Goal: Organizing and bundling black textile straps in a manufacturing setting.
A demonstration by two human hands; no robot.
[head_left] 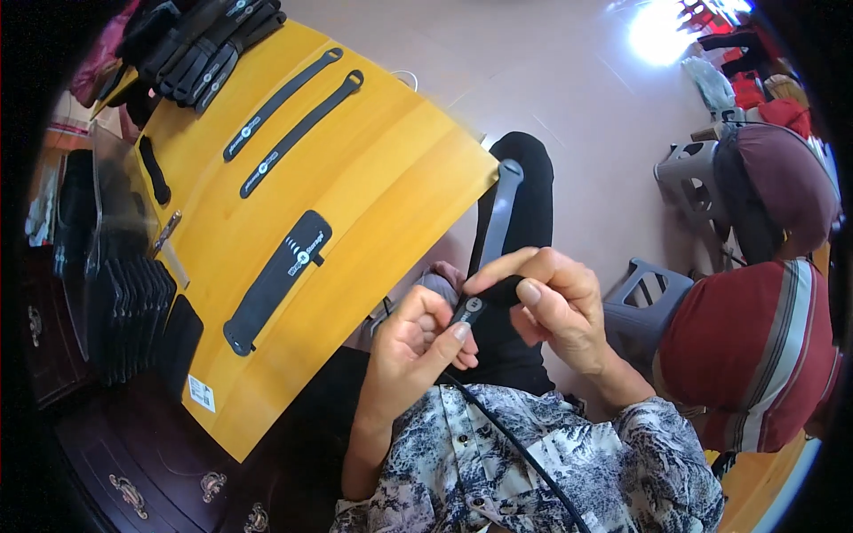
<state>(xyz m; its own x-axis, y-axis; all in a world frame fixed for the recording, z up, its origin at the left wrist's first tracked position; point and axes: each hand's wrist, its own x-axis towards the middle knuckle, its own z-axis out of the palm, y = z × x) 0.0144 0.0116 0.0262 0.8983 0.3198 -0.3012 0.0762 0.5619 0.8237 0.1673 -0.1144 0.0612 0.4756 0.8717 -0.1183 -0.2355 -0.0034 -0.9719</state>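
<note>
I'm apparently folding a black strap point(474, 306)
My left hand point(411, 348) and right hand point(569, 311) pinch it; continuing likely needs steady grips.

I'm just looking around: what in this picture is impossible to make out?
All in the head view:
- Black strap: parts covered by fingers of the left hand and right hand.
- Long strap over the leg: its near end is hidden by the right hand, so whether it joins the black strap is unclear.
- Strap pile: overlap hides the count; the top edge cuts it off.
- White label: print too small.
</note>
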